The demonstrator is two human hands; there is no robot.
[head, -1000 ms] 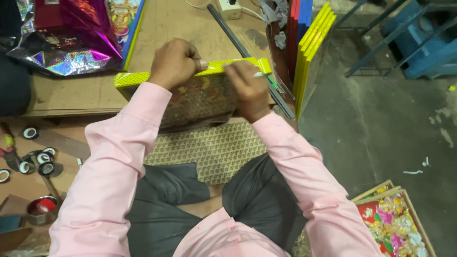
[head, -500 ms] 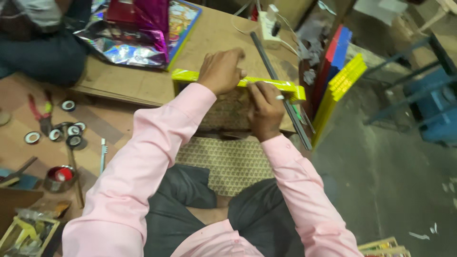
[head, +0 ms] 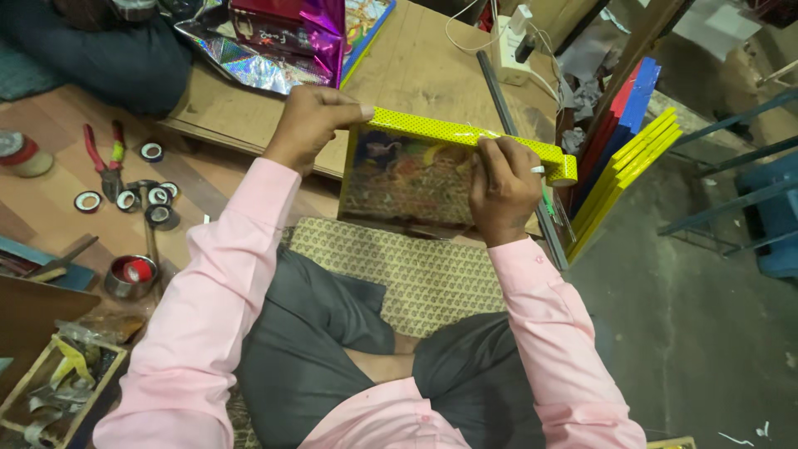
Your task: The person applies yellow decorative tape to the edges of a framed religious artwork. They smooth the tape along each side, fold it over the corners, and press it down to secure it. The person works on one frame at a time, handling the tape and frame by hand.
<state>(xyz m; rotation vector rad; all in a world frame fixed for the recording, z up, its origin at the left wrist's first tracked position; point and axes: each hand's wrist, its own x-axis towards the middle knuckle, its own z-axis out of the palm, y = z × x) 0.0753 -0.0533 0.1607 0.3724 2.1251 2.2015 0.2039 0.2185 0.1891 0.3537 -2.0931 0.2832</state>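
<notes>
We hold a flat framed picture (head: 407,179) upright above a patterned mat (head: 416,270), a glossy dotted yellow tape (head: 465,137) running along its top edge. Our left hand (head: 312,125) grips the frame's left corner; our right hand (head: 503,187) pinches the tape near the right end. Small tape rolls (head: 145,199) and pliers (head: 104,162) lie on the floor to the left.
</notes>
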